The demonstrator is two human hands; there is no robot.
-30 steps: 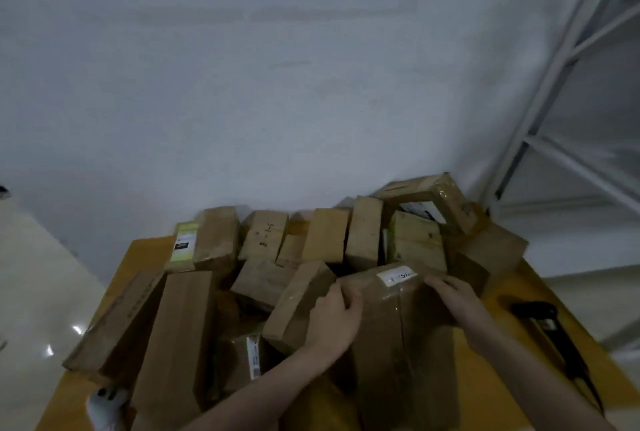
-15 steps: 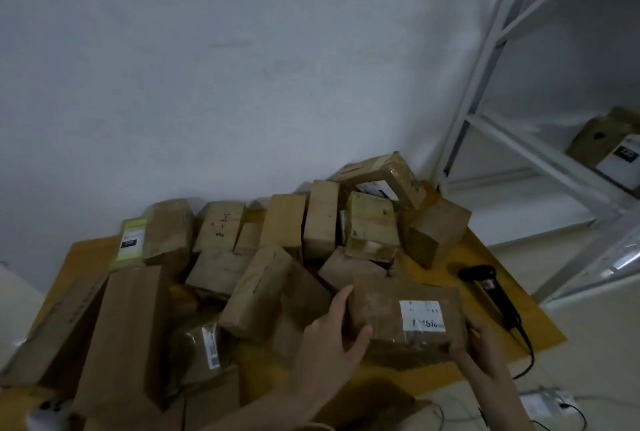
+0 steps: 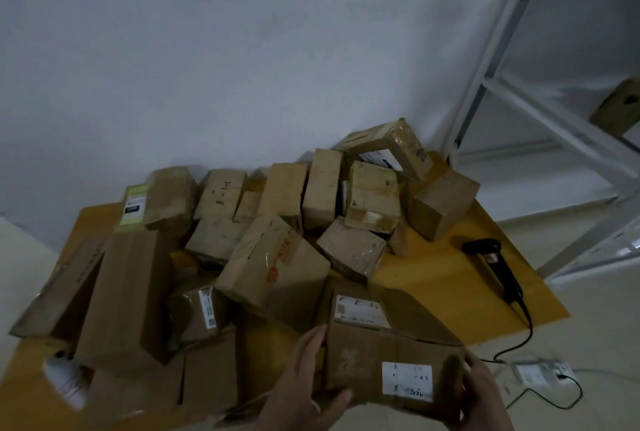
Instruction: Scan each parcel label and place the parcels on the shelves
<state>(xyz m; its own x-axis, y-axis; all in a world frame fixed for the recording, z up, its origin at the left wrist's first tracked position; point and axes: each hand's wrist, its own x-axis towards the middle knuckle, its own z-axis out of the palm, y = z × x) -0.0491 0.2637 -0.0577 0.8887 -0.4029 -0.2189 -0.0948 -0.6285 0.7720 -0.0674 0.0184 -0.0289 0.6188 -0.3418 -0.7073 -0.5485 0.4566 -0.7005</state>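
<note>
Brown parcel (image 3: 391, 364), just lifted off the pile (image 3: 263, 240), sat gripped between left hand (image 3: 304, 385) and right hand (image 3: 481, 396), its label (image 3: 407, 381) now facing up, ready for the scanner (image 3: 495, 266).

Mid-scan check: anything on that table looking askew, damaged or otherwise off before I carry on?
Nothing looks damaged or spilled. The parcel pile is jumbled, and the taped box at the back leans tilted on its neighbours. The scanner lies unused on the table, while both hands hold the labelled parcel.
</note>
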